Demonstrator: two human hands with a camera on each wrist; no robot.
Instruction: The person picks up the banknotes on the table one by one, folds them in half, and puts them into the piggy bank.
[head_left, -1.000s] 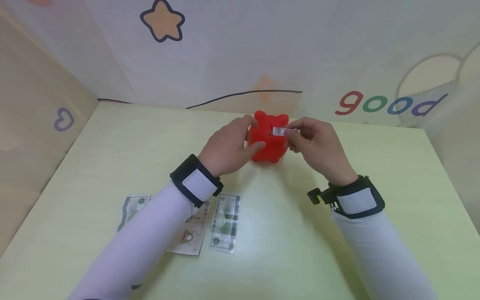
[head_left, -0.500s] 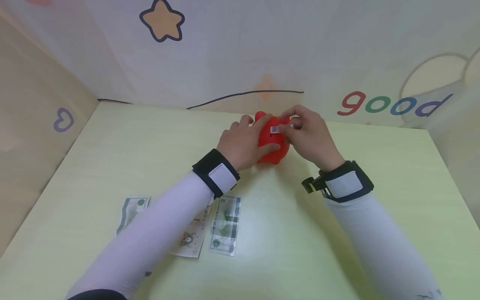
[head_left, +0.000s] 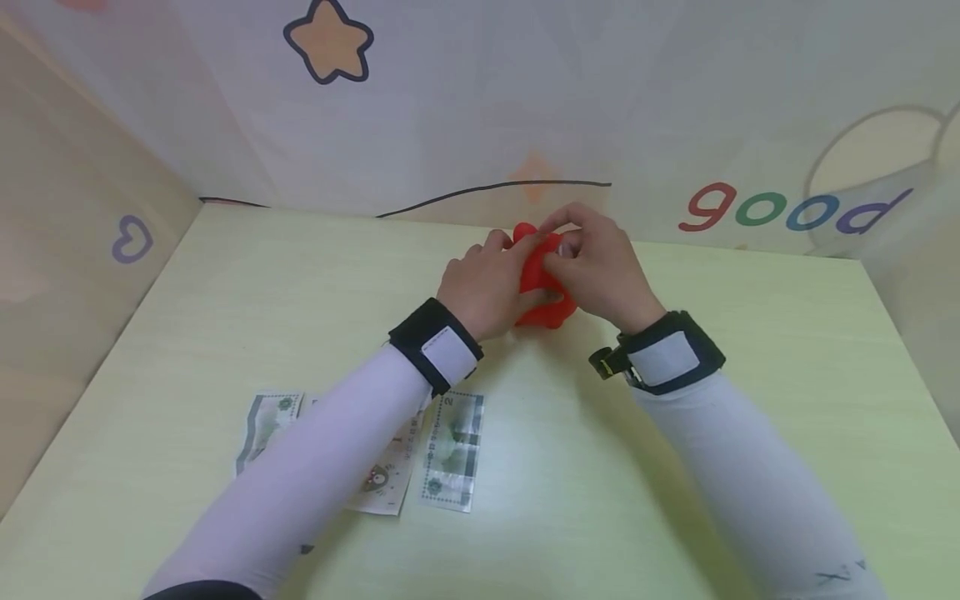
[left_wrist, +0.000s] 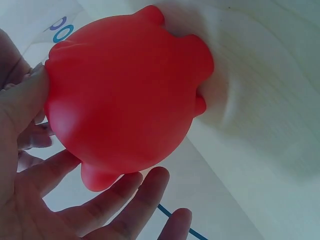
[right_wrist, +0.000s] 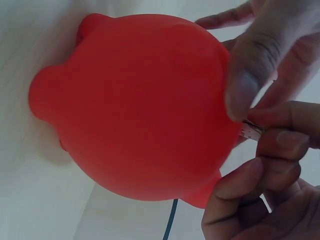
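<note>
A round red piggy bank (head_left: 551,313) stands on the table near the back wall. My left hand (head_left: 482,287) holds its left side, with the thumb on the top and the index finger bent over it beside an ear. In the left wrist view the other fingers spread loosely near the ear. My right hand (head_left: 600,268) pinches a small folded banknote (right_wrist: 252,131) between thumb and fingers, at the top of the piggy bank. The banknote is mostly hidden by the fingers, and the slot in the top is covered in the head view.
Several banknotes lie on the table at the left front: a green one (head_left: 453,454), a pinkish one (head_left: 386,479) partly under the left forearm's outline, and another green one (head_left: 266,421). Behind the table (head_left: 600,500) rises a printed cloth wall (head_left: 465,108).
My left hand has moved right, further onto the piggy bank. The right hand has moved left over the top, and less of the folded banknote shows than before.
</note>
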